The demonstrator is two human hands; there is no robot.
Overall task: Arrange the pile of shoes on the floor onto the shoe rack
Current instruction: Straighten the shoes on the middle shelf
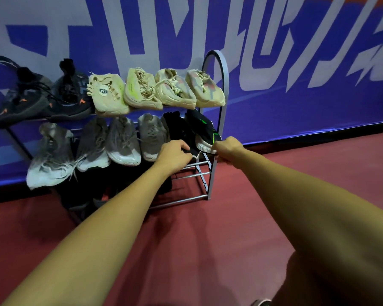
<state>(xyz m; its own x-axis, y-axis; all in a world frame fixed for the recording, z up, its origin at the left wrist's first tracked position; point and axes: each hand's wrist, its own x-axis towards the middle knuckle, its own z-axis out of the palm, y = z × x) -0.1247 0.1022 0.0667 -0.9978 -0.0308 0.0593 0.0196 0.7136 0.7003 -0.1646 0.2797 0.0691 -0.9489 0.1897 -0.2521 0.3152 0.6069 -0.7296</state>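
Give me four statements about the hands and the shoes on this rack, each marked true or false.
1. The left hand grips a plain black shoe on the shoe rack. True.
2. The right hand holds nothing. False: it grips the green-striped black shoe.
3. Four beige shoes sit on the top shelf. True.
4. The grey shoes lie on the floor. False: they stand on the shelf below the beige ones.

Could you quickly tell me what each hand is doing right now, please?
Left hand: gripping the heel of the plain black shoe.
Right hand: gripping the heel of the black shoe with green accents.
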